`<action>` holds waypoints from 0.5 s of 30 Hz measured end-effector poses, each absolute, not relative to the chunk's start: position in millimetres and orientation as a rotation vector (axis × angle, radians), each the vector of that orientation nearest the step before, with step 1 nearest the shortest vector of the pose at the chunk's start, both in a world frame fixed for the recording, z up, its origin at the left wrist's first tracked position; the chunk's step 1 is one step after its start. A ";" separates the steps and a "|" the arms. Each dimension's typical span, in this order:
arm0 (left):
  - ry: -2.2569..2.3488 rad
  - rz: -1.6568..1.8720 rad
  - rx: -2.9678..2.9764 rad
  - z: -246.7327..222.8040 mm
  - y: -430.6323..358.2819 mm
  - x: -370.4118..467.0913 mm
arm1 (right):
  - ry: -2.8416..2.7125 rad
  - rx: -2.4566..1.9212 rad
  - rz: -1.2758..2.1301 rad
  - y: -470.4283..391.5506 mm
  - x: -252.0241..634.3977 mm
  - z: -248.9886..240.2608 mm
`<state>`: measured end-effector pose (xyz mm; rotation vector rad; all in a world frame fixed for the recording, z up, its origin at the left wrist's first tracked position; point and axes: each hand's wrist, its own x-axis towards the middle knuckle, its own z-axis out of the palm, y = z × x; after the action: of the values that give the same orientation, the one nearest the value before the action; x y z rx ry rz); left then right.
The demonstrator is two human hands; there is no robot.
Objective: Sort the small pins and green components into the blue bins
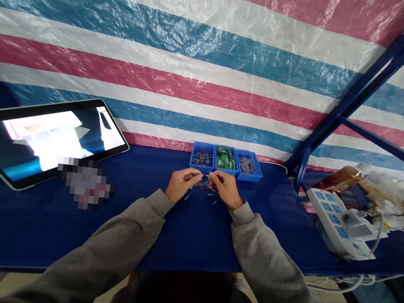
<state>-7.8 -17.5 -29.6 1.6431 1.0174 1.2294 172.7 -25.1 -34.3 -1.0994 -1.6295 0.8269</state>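
1. My left hand (182, 183) and right hand (227, 188) both pinch a small clear part (205, 182), too tiny to identify.
2. It's between the hands, just before blue trays (249, 177), over tabletop (201, 243).
3. I'd keep pinches light, movements small, clear of loose pins (188, 196).

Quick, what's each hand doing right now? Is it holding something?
Left hand: pinched closed, seemingly on a small clear item, too small to name.
Right hand: pinched closed, seemingly on the same item.
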 end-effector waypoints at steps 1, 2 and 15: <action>1.013 1.224 1.643 -29.3 -17.9 -7.7 | -1.640 -1.101 0.818 -25.8 172.3 -33.4; 1.015 1.222 1.646 -29.0 -18.2 -7.6 | -1.647 -1.103 0.812 -26.5 171.9 -32.4; 1.045 1.274 1.586 -25.0 -19.0 -7.6 | -1.647 -1.070 0.826 -29.9 172.1 -27.7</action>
<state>-7.6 -19.0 -25.0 1.5864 1.0446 1.2738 172.1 -29.9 -27.7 -1.0695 -1.6465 0.8259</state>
